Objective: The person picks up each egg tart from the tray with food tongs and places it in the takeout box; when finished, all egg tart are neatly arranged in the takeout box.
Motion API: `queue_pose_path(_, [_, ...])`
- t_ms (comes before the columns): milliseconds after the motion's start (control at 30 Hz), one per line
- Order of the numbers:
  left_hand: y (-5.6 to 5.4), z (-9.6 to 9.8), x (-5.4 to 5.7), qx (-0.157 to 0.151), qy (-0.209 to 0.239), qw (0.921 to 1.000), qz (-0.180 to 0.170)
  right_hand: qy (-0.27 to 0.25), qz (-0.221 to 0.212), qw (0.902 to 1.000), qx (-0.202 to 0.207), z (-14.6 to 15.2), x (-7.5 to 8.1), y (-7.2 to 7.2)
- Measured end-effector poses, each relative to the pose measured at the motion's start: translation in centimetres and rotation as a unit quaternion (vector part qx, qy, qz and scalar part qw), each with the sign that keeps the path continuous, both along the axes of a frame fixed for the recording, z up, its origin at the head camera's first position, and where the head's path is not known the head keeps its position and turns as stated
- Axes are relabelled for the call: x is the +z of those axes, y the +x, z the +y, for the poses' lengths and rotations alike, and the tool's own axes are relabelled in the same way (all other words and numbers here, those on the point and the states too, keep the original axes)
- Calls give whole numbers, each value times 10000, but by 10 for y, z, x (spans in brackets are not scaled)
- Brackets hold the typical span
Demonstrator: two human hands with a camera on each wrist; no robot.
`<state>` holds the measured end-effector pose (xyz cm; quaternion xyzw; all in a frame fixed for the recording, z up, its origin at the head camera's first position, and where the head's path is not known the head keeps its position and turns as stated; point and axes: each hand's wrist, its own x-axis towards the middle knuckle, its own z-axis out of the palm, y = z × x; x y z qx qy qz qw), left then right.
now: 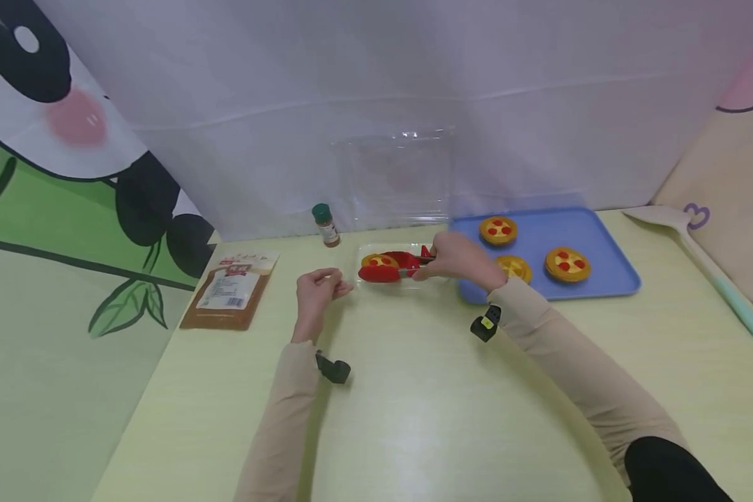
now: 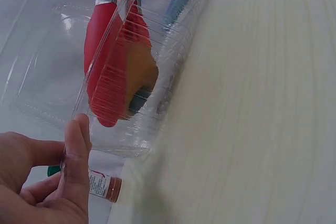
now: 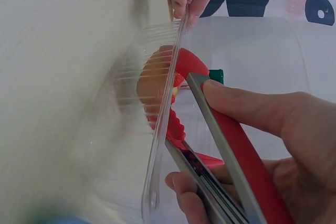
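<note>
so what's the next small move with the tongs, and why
Probably relax the right hand so the red tongs open: they hold the mini pizza inside the clear container, whose rim the left hand pinches, likely steadying it.

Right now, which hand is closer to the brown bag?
Left. The left hand is a little right of the brown bag, pinching the rim of the clear box. The right hand is farther away, at the box's other end, gripping the red tongs.
</note>
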<state>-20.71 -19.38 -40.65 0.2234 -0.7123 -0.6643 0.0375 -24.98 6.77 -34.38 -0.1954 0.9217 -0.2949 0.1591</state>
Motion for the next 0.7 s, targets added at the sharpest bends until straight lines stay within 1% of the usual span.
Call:
queue_pose_path(133, [1,2,0,9,13,10000,-4,117,-148,9998,-12,-7,-1,-3])
queue_pose_path(233, [1,2,1,10,-22,10000,-3,159,-221,9996,75,-10,-2,-5])
queue_pose_path(467, [3,2,3,-48,177,9994,282,-120,-371,9986,361,-10,-4,-10])
queue_pose_path(700, [2,1,1,-93,166,9995,264,-265,-760,9966,182,-8,-5,-10])
